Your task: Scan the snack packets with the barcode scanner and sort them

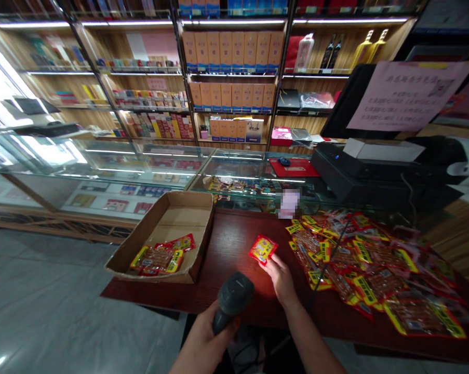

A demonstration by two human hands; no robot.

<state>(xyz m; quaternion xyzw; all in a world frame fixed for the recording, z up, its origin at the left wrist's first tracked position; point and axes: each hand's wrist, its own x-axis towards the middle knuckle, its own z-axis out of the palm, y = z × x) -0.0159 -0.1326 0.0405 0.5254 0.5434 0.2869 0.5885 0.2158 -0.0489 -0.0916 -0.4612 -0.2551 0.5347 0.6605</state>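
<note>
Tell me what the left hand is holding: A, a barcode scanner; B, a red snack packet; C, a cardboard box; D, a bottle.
A: the left hand grips a dark scanner over the table edge, while the right hand pinches the red packet.

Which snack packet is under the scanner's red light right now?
The lone packet at the right hand's fingertips, mid-table, apart from the pile and from those in the box.
</note>
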